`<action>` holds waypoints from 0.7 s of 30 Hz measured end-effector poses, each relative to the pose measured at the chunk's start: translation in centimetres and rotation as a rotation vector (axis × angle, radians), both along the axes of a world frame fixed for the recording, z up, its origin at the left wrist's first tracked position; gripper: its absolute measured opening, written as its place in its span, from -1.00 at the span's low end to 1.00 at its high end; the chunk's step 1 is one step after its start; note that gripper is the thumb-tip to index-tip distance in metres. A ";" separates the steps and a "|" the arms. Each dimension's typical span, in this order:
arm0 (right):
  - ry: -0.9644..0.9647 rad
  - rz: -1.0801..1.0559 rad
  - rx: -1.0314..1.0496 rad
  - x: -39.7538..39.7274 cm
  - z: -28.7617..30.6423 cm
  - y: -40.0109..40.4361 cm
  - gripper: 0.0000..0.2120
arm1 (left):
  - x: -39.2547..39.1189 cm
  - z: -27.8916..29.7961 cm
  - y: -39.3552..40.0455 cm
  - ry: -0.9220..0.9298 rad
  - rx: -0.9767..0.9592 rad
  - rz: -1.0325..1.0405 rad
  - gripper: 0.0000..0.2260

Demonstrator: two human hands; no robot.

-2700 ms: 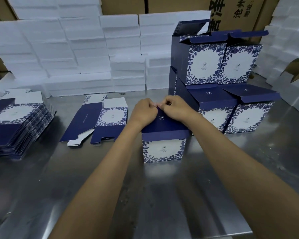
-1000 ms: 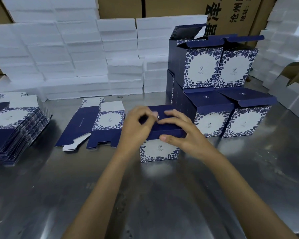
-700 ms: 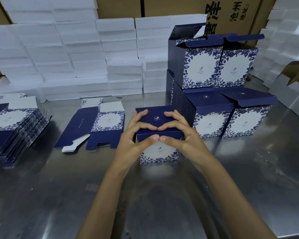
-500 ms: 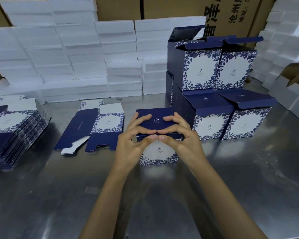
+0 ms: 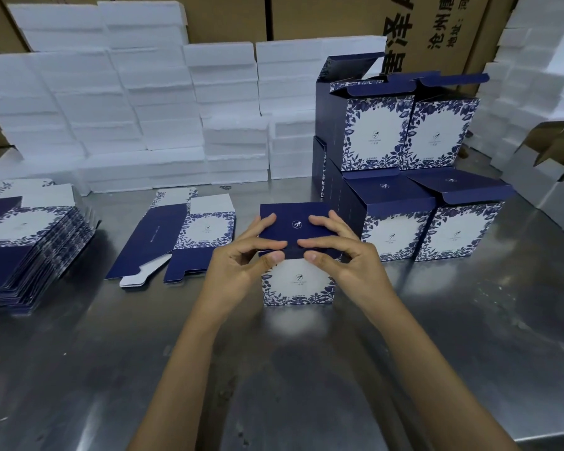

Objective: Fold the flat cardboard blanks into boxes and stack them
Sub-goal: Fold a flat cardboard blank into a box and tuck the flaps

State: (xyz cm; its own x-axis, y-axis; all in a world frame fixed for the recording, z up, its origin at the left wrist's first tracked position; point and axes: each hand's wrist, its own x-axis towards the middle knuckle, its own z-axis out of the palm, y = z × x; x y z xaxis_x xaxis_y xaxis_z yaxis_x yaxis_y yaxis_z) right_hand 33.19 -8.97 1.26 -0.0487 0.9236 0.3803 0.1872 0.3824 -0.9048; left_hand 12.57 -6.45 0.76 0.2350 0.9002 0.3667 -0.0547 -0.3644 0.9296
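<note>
Left hand (image 5: 241,265) and right hand (image 5: 345,262) pinch the lid edge of a box (image 5: 298,255) on the counter (image 5: 306,369); finished boxes (image 5: 401,157) stand stacked beside, flat blanks (image 5: 23,242) remain unfolded.

Navy-lidded box (image 5: 296,281) with a white front framed in blue leaves, seemingly; white foam slabs (image 5: 163,102); grey steel table (image 5: 306,369).

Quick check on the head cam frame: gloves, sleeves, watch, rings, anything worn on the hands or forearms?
Nothing worn that shows. The left hand and right hand are bare: no gloves, no rings visible. Both forearms are bare up to the frame edge: no sleeves, watch, wristband or markings in view. Fingernails are short and unpainted.
</note>
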 end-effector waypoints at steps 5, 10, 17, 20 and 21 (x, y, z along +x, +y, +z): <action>0.119 -0.030 -0.039 0.8 0.0 -0.5 -0.74 | -0.5 0.6 -0.1 0.019 -0.035 -0.031 -0.82; 0.045 -0.020 -0.050 1.1 0.7 -0.5 -0.68 | 0.0 0.1 -0.6 0.014 -0.048 0.043 -0.75; -0.593 -0.519 0.372 -1.4 -0.3 -2.2 -0.62 | 0.5 -1.5 -0.4 0.109 -0.011 0.222 -0.58; -0.856 -0.491 0.399 -3.7 -0.6 -1.7 -0.50 | 1.7 -1.3 0.8 0.259 0.082 0.344 -0.56; -0.891 -0.459 0.329 -4.2 -0.7 -1.2 -0.44 | 2.0 -1.2 1.6 0.297 0.092 0.381 -0.56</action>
State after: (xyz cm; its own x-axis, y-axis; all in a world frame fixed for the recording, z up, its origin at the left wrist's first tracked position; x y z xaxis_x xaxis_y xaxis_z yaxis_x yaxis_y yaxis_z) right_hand 29.02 -10.17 0.56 -0.1060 0.7820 0.6142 0.9221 0.3085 -0.2337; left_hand 14.55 -4.87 -0.44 0.0018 0.9093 0.4160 0.3610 -0.3886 0.8478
